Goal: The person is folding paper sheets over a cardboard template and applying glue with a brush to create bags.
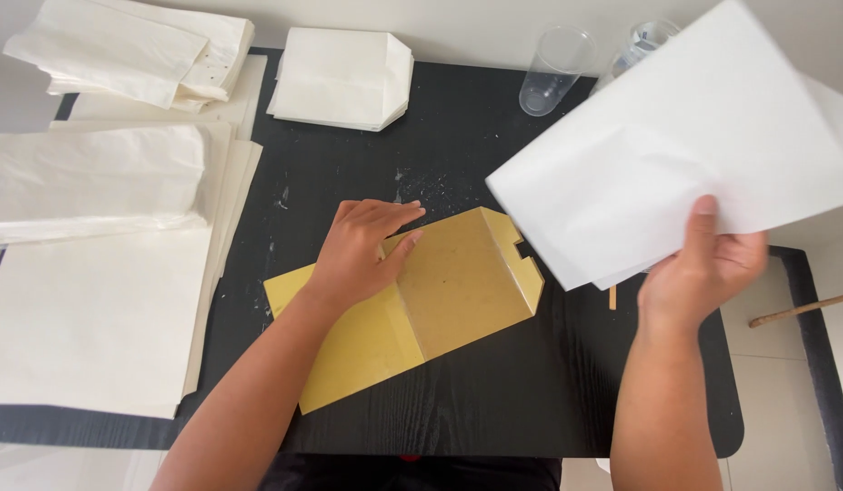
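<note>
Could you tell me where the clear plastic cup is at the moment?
In the head view, the clear plastic cup stands upright at the far edge of the black table, right of the folded white bags and just beyond the white paper sheet.

Black wood-grain bench, rounded corner at near right. Pale wall beyond far edge. Light tiled floor right of bench, thin wooden stick lying there. Even, soft daylight; faint specks on bench surface near centre.
</note>
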